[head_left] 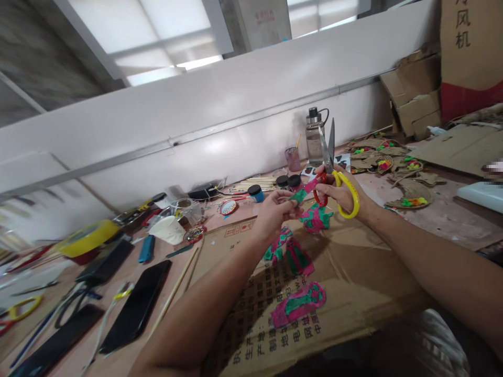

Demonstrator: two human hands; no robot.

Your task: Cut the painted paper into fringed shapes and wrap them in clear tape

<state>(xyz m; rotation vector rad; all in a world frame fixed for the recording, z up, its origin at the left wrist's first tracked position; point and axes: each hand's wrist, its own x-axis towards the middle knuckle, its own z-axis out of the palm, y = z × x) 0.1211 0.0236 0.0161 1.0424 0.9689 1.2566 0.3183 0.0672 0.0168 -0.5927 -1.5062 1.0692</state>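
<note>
My R hand (341, 189) grips scissors (333, 173) w/ fingers closed thru the yellow/red handles, blades up and slightly apart. My L hand (277, 209) pinches a pink-green painted strip (304, 192), fingers clamped on it, above the cardboard sheet (353, 272). More painted cutouts (298, 303) lie below.

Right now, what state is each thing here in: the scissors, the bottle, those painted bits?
scissors: blades open, pointing up, held in right hand
pink and green strip: pinched in left hand, other end at the scissors
painted cutouts: lying flat on the cardboard sheet
water bottle: upright, cap on
blue jar: upright, lid on
phones: screens dark, lying flat
</note>
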